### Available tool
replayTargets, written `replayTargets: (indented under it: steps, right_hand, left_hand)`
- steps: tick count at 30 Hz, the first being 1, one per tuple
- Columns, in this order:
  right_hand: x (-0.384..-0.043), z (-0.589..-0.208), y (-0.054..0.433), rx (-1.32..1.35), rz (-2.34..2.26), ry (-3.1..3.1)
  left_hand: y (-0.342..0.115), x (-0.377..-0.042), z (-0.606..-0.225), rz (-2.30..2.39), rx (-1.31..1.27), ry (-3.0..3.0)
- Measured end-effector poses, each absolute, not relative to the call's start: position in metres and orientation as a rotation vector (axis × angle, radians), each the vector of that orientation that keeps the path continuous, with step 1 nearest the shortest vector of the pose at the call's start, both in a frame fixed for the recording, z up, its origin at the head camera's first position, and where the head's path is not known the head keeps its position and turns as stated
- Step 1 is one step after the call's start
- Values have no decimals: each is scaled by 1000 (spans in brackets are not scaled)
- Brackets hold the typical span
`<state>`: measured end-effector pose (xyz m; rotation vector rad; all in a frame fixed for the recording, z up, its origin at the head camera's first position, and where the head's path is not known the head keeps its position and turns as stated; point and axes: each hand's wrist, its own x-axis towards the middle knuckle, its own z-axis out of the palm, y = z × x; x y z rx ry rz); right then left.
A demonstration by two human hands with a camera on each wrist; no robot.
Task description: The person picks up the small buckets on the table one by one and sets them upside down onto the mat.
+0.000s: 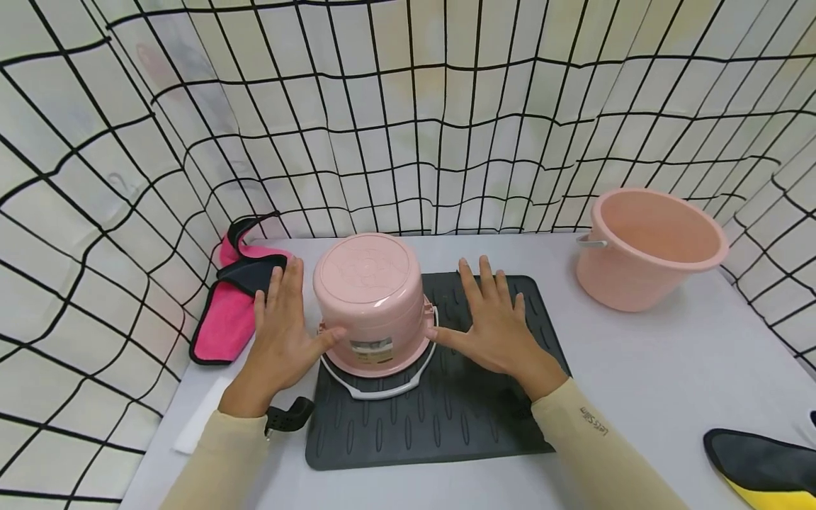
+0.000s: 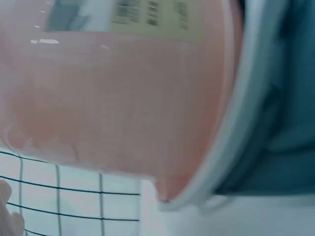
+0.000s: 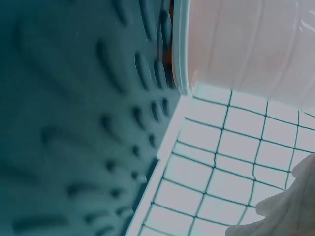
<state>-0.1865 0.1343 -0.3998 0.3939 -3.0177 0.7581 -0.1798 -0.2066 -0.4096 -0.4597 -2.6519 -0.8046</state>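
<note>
A small pink bucket [image 1: 372, 301] stands upside down on a dark ribbed mat [image 1: 421, 425], its white handle [image 1: 384, 391] lying round the front. My left hand [image 1: 280, 336] is at the bucket's left side, fingers straight and thumb reaching over its front; whether the thumb touches it I cannot tell. On the other side my right hand [image 1: 491, 329] is spread above the mat, its thumb tip close to the bucket's rim. Neither hand grips anything. The left wrist view shows the bucket's wall [image 2: 108, 98] and label up close. In the right wrist view, fingers [image 3: 290, 206] show at the corner.
A larger pink bucket [image 1: 637, 283] stands upright at the back right. Pink-and-black cloth pieces [image 1: 229, 319] lie at the left. A black-and-yellow item [image 1: 758, 460] is at the front right. Black wire grid panels [image 1: 421, 120] border the table's back and sides.
</note>
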Motion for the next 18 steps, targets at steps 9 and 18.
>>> replayTargets:
  steps: [9,18]
  right_hand:
    - [-181,-373,180,326,716,-2955]
    - [-169,-332,251,293,838,-2771]
  left_hand:
    - [-183,-178,-375,-824,-547,-2428]
    - [-123,-154,-328,-903,-837,-2195]
